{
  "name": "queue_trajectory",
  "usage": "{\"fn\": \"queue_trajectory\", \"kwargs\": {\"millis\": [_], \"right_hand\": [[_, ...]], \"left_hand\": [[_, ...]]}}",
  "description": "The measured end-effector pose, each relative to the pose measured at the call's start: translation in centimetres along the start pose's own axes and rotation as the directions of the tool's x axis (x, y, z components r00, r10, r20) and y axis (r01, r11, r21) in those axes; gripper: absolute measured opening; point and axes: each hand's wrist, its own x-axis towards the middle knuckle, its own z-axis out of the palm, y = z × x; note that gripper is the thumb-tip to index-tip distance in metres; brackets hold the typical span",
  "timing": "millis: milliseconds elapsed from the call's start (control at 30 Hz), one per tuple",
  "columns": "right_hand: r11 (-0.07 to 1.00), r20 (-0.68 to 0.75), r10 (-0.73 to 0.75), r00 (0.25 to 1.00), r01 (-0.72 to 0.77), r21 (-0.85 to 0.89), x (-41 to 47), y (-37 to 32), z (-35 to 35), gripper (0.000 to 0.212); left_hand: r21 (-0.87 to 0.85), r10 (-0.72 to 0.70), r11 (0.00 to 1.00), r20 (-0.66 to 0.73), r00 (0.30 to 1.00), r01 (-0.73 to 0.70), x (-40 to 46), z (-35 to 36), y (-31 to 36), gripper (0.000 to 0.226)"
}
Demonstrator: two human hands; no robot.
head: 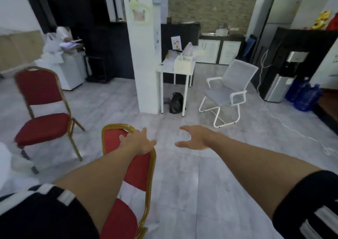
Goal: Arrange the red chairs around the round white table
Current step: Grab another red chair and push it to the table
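Note:
A red chair with a gold frame (139, 167) stands right in front of me, its backrest towards me. My left hand (138, 141) lies on the top right corner of that backrest, fingers spread over the red pad and not curled around the rail. My right hand (193, 138) hovers open in the air to the right of the chair, holding nothing. A second red chair (39, 92) stands further off at the left, facing right. A blurred white rounded shape (4, 165) shows at the left edge; I cannot tell whether it is the round table.
A white pillar (144, 59) rises ahead, with a small white desk (168, 68) and a black bag (176, 102) beside it. A white mesh chair (228, 92) stands at the right. A water dispenser (285, 74), blue bottles and a white cable on the floor lie far right.

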Motion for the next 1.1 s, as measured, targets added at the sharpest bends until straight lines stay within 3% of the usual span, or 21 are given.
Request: {"fn": "queue_trajectory", "kwargs": {"millis": [167, 400, 567, 767, 933, 1100], "right_hand": [[0.972, 0.062, -0.219, 0.974, 0.223, -0.077, 6.8, 1.8, -3.2, 0.107], [0.877, 0.183, -0.446, 0.876, 0.469, -0.108, 18.2, -0.8, -4.9, 0.115], [0.817, 0.210, -0.549, 0.809, 0.573, -0.072, 24.3, -3.9, -5.6, 0.114], [0.739, 0.282, -0.624, 0.729, 0.668, -0.092, 30.8, -6.6, -7.2, 0.114], [0.630, 0.331, -0.717, 0.614, 0.774, -0.071, 36.0, -10.7, -8.3, 0.115], [0.510, 0.392, -0.779, 0.489, 0.858, -0.058, 40.3, -13.8, -9.3, 0.110]], "left_hand": [[-0.070, -0.174, 0.983, -0.024, 0.984, 0.172, 3.3, -0.4, 2.2, 0.090], [-0.144, -0.378, 0.918, -0.033, 0.925, 0.370, 8.4, 1.1, 0.1, 0.092], [-0.186, -0.481, 0.861, 0.008, 0.877, 0.473, 12.4, 0.3, -2.8, 0.092], [-0.214, -0.546, 0.823, -0.039, 0.837, 0.526, 17.5, -2.0, -5.0, 0.100], [-0.260, -0.663, 0.724, -0.010, 0.748, 0.639, 17.4, -3.1, -6.9, 0.076], [-0.318, -0.802, 0.565, 0.006, 0.597, 0.761, 18.5, -2.9, -8.6, 0.088]]}}
